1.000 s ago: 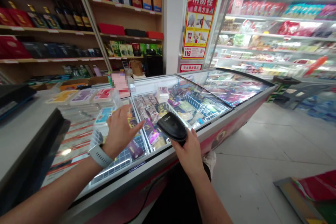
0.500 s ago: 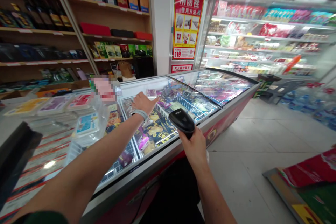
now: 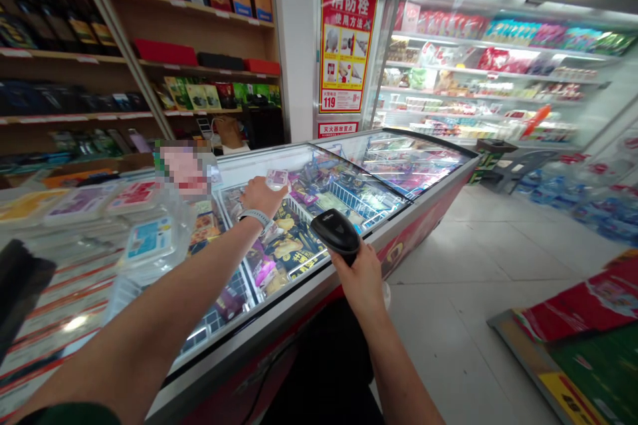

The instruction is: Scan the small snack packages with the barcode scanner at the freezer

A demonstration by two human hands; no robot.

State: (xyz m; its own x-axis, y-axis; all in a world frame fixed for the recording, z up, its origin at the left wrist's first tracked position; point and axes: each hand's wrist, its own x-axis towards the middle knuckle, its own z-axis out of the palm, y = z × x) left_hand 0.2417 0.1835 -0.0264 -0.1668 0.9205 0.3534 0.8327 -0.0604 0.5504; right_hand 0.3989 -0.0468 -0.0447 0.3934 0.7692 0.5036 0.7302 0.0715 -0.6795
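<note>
My left hand (image 3: pixel 263 198), with a grey band at the wrist, reaches over the chest freezer (image 3: pixel 319 277) and grips a small clear package with a pinkish label (image 3: pixel 277 178). Its fingers are partly hidden behind the package. In my right hand (image 3: pixel 363 279) is a black barcode scanner (image 3: pixel 335 231), held above the freezer's near edge with its head pointing up and left. Under the glass lie frozen packs (image 3: pixel 294 239) and wire baskets.
Clear containers with coloured labels (image 3: pixel 149 239) stand on the freezer's left part. Shelves of boxes and bottles (image 3: pixel 169 56) rise behind. A lit display fridge (image 3: pixel 498 66) is at the back right, and red and green packs (image 3: pixel 588 305) lie at the lower right.
My left hand has closed on the small package, which now shows raised at its fingertips. The view has shifted slightly, while the scanner stays in my right hand.
</note>
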